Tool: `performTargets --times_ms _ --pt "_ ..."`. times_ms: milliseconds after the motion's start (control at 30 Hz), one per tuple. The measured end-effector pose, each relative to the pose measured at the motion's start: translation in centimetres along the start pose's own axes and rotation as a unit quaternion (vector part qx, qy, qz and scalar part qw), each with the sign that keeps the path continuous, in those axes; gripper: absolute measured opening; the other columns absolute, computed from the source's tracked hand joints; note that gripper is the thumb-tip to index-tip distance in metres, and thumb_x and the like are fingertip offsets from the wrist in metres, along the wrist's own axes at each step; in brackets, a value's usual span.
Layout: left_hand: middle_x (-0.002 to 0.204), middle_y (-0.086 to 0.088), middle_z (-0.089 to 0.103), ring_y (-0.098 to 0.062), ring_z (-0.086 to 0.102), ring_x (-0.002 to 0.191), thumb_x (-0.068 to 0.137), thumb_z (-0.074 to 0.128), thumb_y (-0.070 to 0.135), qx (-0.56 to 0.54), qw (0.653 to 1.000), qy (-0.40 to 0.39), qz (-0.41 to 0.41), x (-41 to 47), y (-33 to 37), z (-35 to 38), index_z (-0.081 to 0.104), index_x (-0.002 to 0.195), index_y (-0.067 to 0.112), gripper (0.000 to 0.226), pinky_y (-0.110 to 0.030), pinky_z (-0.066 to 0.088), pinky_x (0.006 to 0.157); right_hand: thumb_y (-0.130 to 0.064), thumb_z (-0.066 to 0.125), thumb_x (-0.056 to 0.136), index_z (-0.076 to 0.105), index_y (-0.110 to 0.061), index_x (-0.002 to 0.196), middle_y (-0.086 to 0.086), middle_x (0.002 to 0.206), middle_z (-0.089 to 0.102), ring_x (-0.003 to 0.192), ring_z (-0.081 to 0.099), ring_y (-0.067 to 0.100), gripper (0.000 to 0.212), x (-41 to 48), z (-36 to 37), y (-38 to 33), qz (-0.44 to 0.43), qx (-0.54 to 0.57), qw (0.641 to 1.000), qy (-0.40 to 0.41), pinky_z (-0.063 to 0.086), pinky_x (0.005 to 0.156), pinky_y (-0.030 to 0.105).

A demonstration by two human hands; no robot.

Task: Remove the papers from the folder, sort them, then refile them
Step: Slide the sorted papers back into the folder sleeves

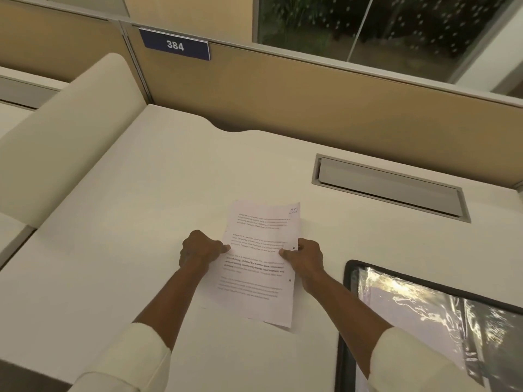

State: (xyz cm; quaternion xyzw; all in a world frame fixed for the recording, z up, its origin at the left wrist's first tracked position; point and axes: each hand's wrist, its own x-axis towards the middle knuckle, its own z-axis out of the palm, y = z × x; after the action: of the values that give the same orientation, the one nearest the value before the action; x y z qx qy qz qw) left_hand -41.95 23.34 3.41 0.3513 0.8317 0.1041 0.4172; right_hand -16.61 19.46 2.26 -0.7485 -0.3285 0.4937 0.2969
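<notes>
Sleeves [127, 360] are extending forward; the left hand [202, 248] and right hand [304, 256] are pinching the papers [260, 278] lying between them on the tabletop [141, 222]. "10" is showing handwritten top-right; a sign [175, 45] beyond is reading "384".

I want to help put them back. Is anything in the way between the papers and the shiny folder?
Nothing visible. The papers, gripped by the left hand and right hand, lie left of the folder; only desk and the right forearm lie between.
</notes>
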Motion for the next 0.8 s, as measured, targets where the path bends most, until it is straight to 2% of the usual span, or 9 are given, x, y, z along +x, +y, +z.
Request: performTargets --times_ms 133,233,333,400,500,600,733,800 --pt "0.088 -0.013 0.075 -0.037 0.075 0.083 0.061 0.1 0.047 -0.01 1.0 -0.009 0.009 -0.1 -0.2 0.2 0.066 0.084 0.004 0.059 -0.038 0.054 0.064 -0.011 0.077 0.094 0.078 -0.024 0.107 -0.006 0.101 0.081 0.091 0.078 0.017 0.019 -1.0 -0.6 0.7 -0.034 0.037 0.998 -0.038 0.065 0.086 0.043" --pt "0.079 -0.012 0.077 -0.036 0.077 0.077 0.054 0.099 0.054 -0.027 0.999 -0.012 0.024 -0.2 -0.9 0.2 0.07 0.08 0.004 0.064 -0.045 0.064 0.07 -0.008 0.079 0.093 0.077 -0.015 0.12 -0.002 0.106 0.081 0.096 0.078 0.018 0.028 -1.8 -1.7 1.0 -0.034 0.092 0.993 -0.065 0.064 0.087 0.041" --pt "0.074 -0.012 0.078 -0.032 0.078 0.069 0.064 0.101 0.038 -0.089 0.993 -0.043 0.069 -1.6 -1.0 0.0 0.064 0.07 0.004 0.051 -0.054 0.066 0.077 -0.008 0.08 0.092 0.075 -0.011 0.124 0.002 0.112 0.08 0.102 0.078 0.022 0.033 -2.6 -3.1 1.3 -0.037 0.125 0.987 -0.096 0.063 0.091 0.043" --pt "0.079 -0.01 0.08 -0.031 0.08 0.074 0.072 0.098 0.024 -0.121 0.985 -0.083 0.09 -2.9 -0.9 0.0 0.067 0.077 0.004 0.038 -0.054 0.066 0.08 -0.009 0.081 0.091 0.075 -0.012 0.123 0.002 0.113 0.08 0.104 0.077 0.023 0.033 -3.3 -4.1 1.7 -0.04 0.139 0.984 -0.105 0.063 0.089 0.041" --pt "0.083 -0.006 0.081 -0.03 0.079 0.079 0.079 0.093 0.018 -0.143 0.976 -0.107 0.121 -5.2 -0.8 0.4 0.077 0.089 0.008 0.021 -0.045 0.064 0.076 -0.011 0.083 0.088 0.075 -0.015 0.121 -0.001 0.11 0.081 0.102 0.077 0.018 0.034 -4.7 -5.8 2.2 -0.038 0.149 0.983 -0.097 0.064 0.083 0.033" --pt "0.083 -0.003 0.081 -0.028 0.078 0.078 0.082 0.09 0.016 -0.154 0.97 -0.115 0.149 -8.1 -0.5 1.2 0.077 0.089 0.01 0.016 -0.035 0.057 0.07 -0.013 0.086 0.085 0.076 -0.017 0.12 -0.002 0.11 0.081 0.103 0.077 0.018 0.036 -6.3 -8.0 3.2 -0.037 0.152 0.985 -0.075 0.064 0.086 0.037" --pt "0.084 -0.001 0.081 -0.027 0.078 0.078 0.086 0.087 0.018 -0.137 0.962 -0.148 0.185 -12.0 -0.2 3.5 0.076 0.093 0.014 0.014 -0.042 0.06 0.078 -0.008 0.085 0.086 0.076 -0.011 0.119 0.005 0.11 0.081 0.101 0.078 0.025 0.034 -8.6 -12.0 5.1 -0.016 0.198 0.979 -0.043 0.063 0.089 0.043" --pt "0.085 0.0 0.082 -0.028 0.079 0.081 0.088 0.086 0.02 -0.127 0.958 -0.166 0.198 -13.9 -0.2 5.0 0.076 0.095 0.014 0.014 -0.044 0.061 0.08 -0.006 0.083 0.087 0.076 -0.008 0.116 0.007 0.108 0.081 0.098 0.079 0.026 0.03 -9.7 -14.4 6.3 -0.006 0.207 0.978 -0.023 0.064 0.084 0.04"
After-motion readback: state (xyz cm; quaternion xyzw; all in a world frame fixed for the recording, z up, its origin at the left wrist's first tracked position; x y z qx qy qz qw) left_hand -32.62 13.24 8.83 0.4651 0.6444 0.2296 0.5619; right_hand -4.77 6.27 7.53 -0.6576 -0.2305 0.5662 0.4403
